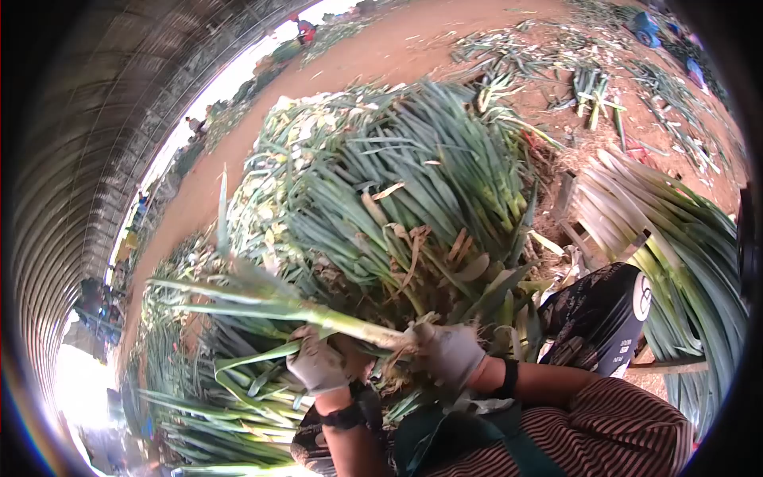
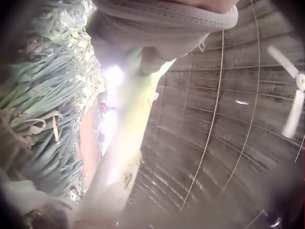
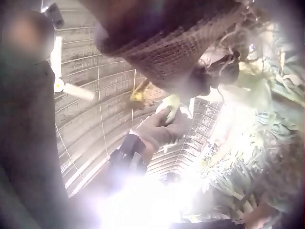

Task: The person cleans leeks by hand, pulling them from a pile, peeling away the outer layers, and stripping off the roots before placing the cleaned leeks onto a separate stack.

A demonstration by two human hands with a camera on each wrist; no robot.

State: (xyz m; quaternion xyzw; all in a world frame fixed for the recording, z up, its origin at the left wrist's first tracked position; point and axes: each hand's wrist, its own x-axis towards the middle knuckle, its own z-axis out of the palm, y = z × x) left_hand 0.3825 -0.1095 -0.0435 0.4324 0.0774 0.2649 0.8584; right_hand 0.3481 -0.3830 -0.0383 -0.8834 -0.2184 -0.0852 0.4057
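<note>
A long green onion (image 1: 358,327) lies slantwise across the front of the body, its leaves toward the left and its root end toward the right. My left hand (image 1: 318,366), in a pale knit glove, grips the stalk partway along. The right hand (image 1: 455,355), gloved too, holds the root end, where stringy roots show beside the fingers. In the left wrist view the pale stalk (image 2: 121,143) runs down from the left glove (image 2: 157,28). The right wrist view shows the right glove (image 3: 176,57) close up, with the left hand (image 3: 162,129) beyond it.
A big heap of green onions (image 1: 429,175) with dry brown leaves stands just ahead. Pale-stemmed onions (image 1: 636,215) lie stacked at the right, beside a knee (image 1: 592,310). More onions (image 1: 230,421) lie at the lower left. Leaf scraps (image 1: 509,48) litter the dirt floor.
</note>
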